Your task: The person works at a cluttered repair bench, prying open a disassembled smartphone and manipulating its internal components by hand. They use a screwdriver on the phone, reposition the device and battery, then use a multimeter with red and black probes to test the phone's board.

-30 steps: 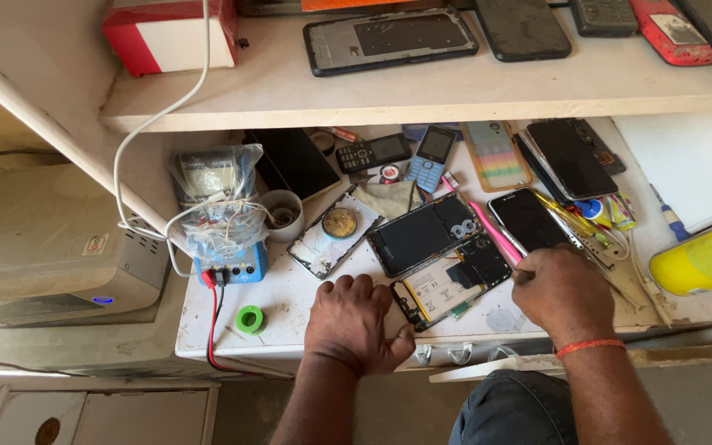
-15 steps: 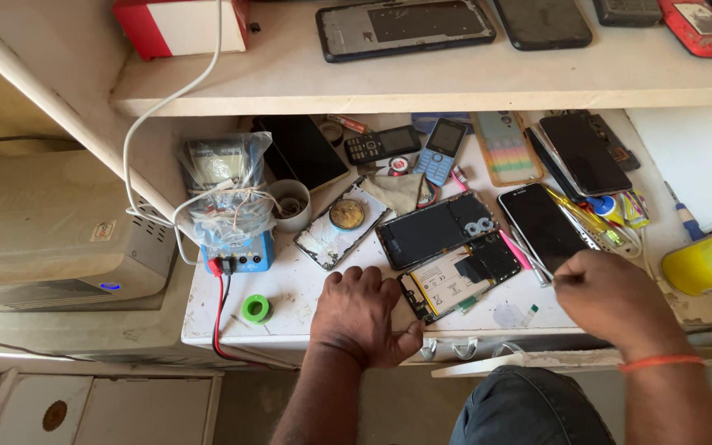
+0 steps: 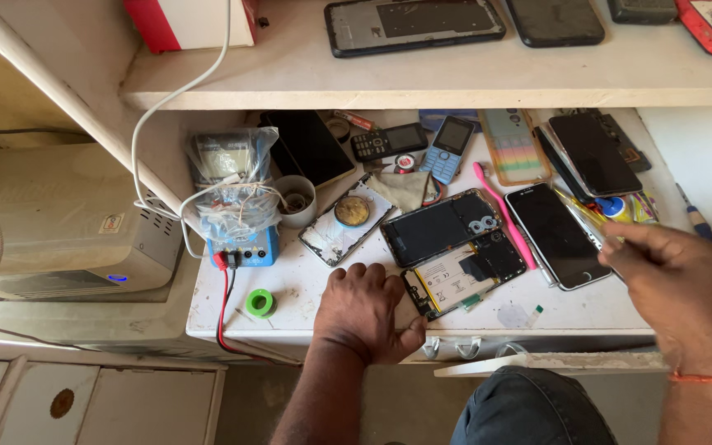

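Swung out to the right since 1 second ago: right hand (image 3: 686, 301), off the opened phone (image 3: 465, 272) and now lifted near the surface's (image 3: 306, 284) right edge. Fingers (image 3: 644, 239) pinched narrow on a thin metal tool (image 3: 591, 227), its tip aimed toward the black phone (image 3: 558, 235) beside it; too blurred to tell what kind of tool. Left hand (image 3: 364, 309) unmoved, palm down at the front edge, fingers spread and flat, thumb pressed against the lower corner of the opened phone, probably pinning it against sliding. Nothing gripped in that hand.

Opened phone flat at the front middle, innards up, with pale battery and dark boards showing. Just behind it, touching, a dark back cover (image 3: 438, 227). Pink toothbrush (image 3: 500, 210) slanted between these and the black phone, likely kept close for brushing dust. Farther left, a phone frame (image 3: 348, 221) with a round coil, a white cup (image 3: 297, 200), a blue power box (image 3: 242, 245) with red and black leads, and a green roll of tape (image 3: 260, 302).
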